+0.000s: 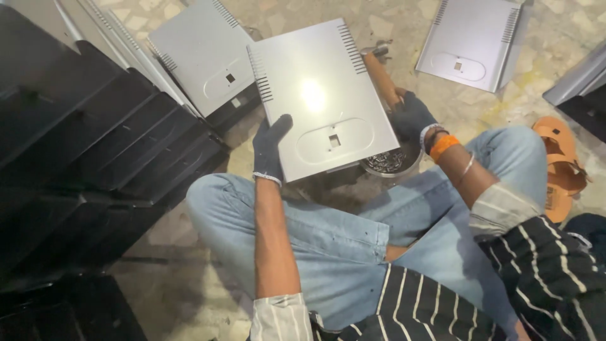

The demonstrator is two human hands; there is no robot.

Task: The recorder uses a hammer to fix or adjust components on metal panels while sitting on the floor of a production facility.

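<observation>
I sit cross-legged on the floor. My left hand [270, 146], in a dark glove, grips the lower left edge of a grey sheet-metal panel [322, 95] with vent slots on both sides and an oval embossed mark with a small square hole. The panel is held tilted above my knees. My right hand [411, 116], also gloved, is at the panel's right edge and closes around a wooden handle [382, 79] of a tool whose head is hidden behind the panel.
A small metal bowl [386, 163] with screws sits on the floor under the panel. More grey panels lie behind [202, 53] and at the far right [473, 41]. Stacked black metal parts [82, 151] fill the left. An orange sandal [558, 165] lies on the right.
</observation>
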